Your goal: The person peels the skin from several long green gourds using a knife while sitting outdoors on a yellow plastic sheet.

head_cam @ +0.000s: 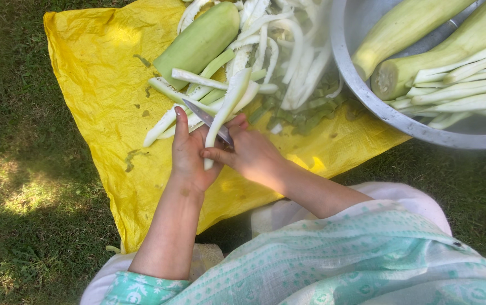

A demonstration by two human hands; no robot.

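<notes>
My left hand [189, 152] holds a long pale strip of gourd [227, 104] by its lower end, thumb pointing up. My right hand [251, 152] grips a knife [204, 117] whose blade lies across the strip, angled up to the left. Both hands meet over a yellow plastic sheet [99, 73] spread on grass. Beyond them lies a heap of pale peeled strips [279, 45] and a whole light-green gourd [200, 40].
A large metal bowl [367, 96] at the upper right holds two peeled gourds [406, 22] and several cut strips [460, 93]. Green peelings [299, 116] lie on the sheet near the bowl. Grass [23, 186] surrounds the sheet. My knees in light cloth are at the bottom.
</notes>
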